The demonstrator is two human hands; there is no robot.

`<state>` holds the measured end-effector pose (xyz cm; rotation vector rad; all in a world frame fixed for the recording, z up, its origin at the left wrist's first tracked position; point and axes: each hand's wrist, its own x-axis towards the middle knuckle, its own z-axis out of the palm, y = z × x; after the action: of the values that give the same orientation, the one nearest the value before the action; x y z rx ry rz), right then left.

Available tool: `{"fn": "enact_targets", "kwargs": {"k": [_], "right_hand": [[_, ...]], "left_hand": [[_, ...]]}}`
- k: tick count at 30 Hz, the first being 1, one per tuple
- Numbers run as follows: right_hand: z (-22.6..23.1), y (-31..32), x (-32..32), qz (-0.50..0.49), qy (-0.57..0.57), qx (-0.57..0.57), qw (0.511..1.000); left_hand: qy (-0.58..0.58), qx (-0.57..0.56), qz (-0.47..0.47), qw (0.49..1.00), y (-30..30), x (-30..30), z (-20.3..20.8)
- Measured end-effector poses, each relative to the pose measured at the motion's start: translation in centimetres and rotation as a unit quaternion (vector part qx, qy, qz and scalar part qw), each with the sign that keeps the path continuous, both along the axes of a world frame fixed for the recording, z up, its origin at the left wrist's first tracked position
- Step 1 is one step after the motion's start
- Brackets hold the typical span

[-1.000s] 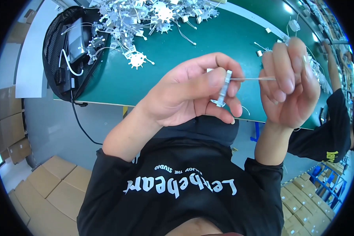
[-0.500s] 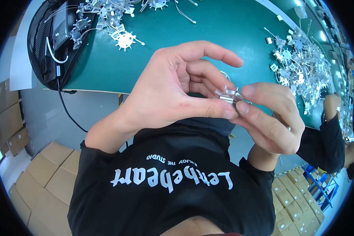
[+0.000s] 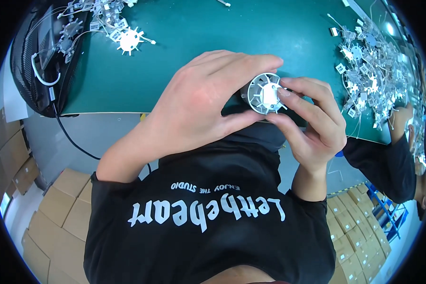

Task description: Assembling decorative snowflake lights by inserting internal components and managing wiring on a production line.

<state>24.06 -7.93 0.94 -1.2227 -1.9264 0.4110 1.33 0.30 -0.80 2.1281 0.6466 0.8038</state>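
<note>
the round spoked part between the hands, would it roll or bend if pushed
The round spoked part might roll if set on edge, judging by its curved rim. Its narrow spokes could bend under a hard push. Its open gaps suggest it's fairly light for its size.

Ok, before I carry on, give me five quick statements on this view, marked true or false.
1. The left hand holds the round part. True.
2. The right hand lies flat on the table. False: the right hand has fingers on the round part.
3. A pile lies right of both hands. True.
4. The table is red. False: the table is green.
5. Brown cartons show at lower left. True.
</note>
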Motion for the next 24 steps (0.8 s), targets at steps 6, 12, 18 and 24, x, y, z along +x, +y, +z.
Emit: {"fn": "enact_targets", "kwargs": {"k": [6, 12, 18, 24], "right_hand": [[-0.8, -0.5, -0.7, -0.047, 0.032, 0.001, 0.998], [-1.5, -0.9, -0.7, -0.042, 0.05, 0.0, 0.998], [-0.8, -1.4, -1.0, -0.022, 0.019, 0.008, 1.0], [-0.2, -1.8, -1.0, -0.08, 0.065, -0.052, 0.993]], "left_hand": [[-0.023, -0.004, 0.03, 0.999, -0.7, 0.4, -0.3], [-0.01, 0.01, 0.016, 1.0, 0.2, 0.6, -0.1], [-0.008, 0.004, -0.009, 1.0, 0.3, 0.6, 0.1], [-0.007, 0.009, -0.001, 1.0, 0.1, 0.5, -0.2]]}}
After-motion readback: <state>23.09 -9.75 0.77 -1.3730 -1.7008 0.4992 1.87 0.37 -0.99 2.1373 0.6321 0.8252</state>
